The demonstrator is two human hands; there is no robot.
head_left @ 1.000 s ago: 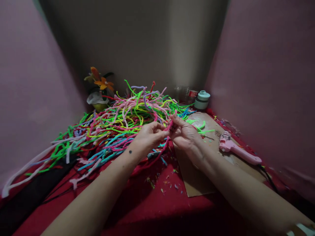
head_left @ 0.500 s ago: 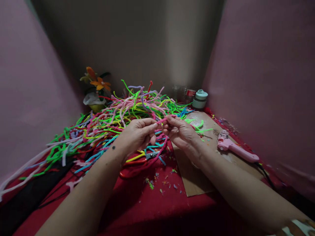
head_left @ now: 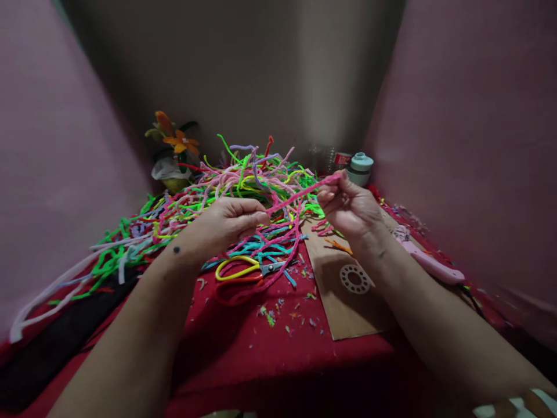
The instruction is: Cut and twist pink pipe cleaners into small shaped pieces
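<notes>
Drawn farther apart than half a second earlier, the left hand [head_left: 228,222] and right hand [head_left: 354,209] extend a bright pink, fuzzy chenille stem [head_left: 300,195] between them. Each pinches it between thumb and fingers, the right near its visible upper end; the bare span slopes up rightward, above red-and-yellow-handled metal scissors [head_left: 267,269] on dark red cloth [head_left: 270,366].

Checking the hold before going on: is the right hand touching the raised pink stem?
Touching. The head view shows the right hand pinching the pink stem, which runs across to the left hand's own pinch.
</notes>
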